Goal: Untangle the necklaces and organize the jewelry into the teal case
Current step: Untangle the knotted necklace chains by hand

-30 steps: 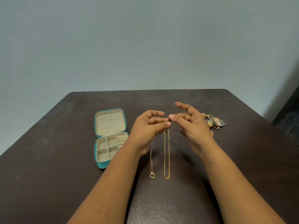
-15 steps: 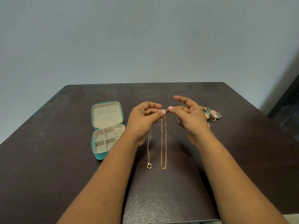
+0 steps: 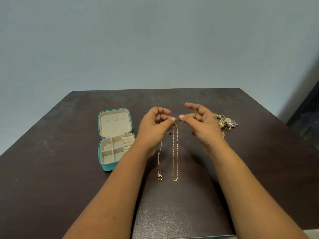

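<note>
Over the middle of the dark table, my left hand (image 3: 155, 125) and my right hand (image 3: 201, 123) meet fingertip to fingertip and pinch the top of the necklaces. A gold link chain (image 3: 175, 152) hangs down from the pinch to the tabletop. Just to its left, a thinner pale chain with a small ring pendant (image 3: 160, 177) drops from under my left hand. A fine thread of chain also runs over my right fingers. The teal case (image 3: 116, 138) lies open to the left, its beige compartments holding nothing that I can see.
A pile of ornate gold, pink and grey jewelry (image 3: 226, 122) lies on the table (image 3: 51, 169) right of my right hand, and a small piece (image 3: 223, 134) sits just below it. A pale wall rises behind the table's far edge.
My hands have stayed together, pinching the chains, and the fingertips have parted slightly. The view has shifted a little.
</note>
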